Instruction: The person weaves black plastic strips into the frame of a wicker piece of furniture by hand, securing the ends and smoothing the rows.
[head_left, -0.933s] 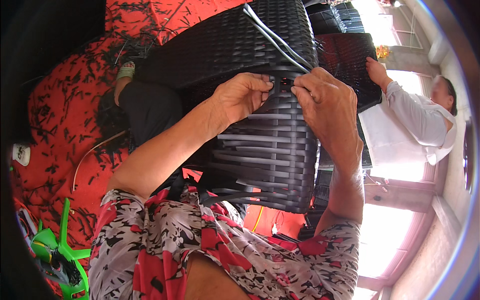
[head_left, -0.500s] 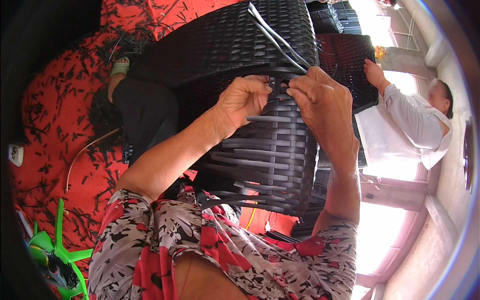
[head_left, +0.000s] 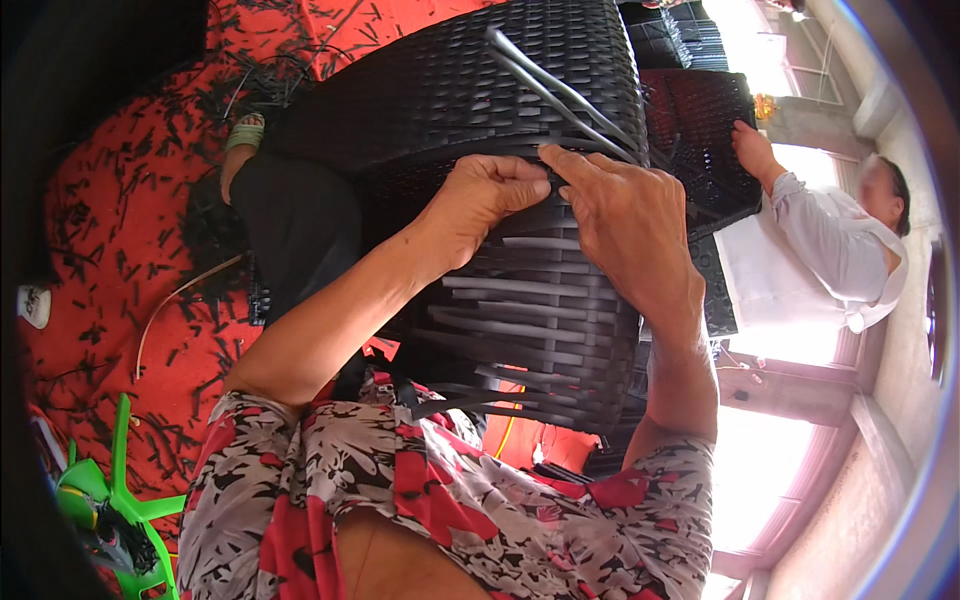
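A black woven wicker piece (head_left: 585, 320), made of flat plastic-like strips, stands in front of me with a curved upper panel (head_left: 480, 90). My left hand (head_left: 485, 205) pinches a black strip between thumb and forefinger at the joint of the two woven parts. My right hand (head_left: 630, 220) is bent close beside it, its forefinger pressed along the joint and its thumb tucked below; what lies under those fingers is hidden. Two long loose strip ends (head_left: 560, 95) rise up and left from beside the right hand. Several cut strip ends stick out leftward from the lower weave.
Red floor covering (head_left: 120, 300) is littered with short black offcuts. A green plastic frame (head_left: 125, 490) lies at lower left. A sandalled foot (head_left: 240, 145) shows at the upper left. At right, a person in white (head_left: 820, 240) touches another dark woven piece (head_left: 700, 130).
My right hand has shifted a little left and down, its forefinger now stretched across the joint. The gap seen between my hands is covered. The loose strip ends have swung slightly lower.
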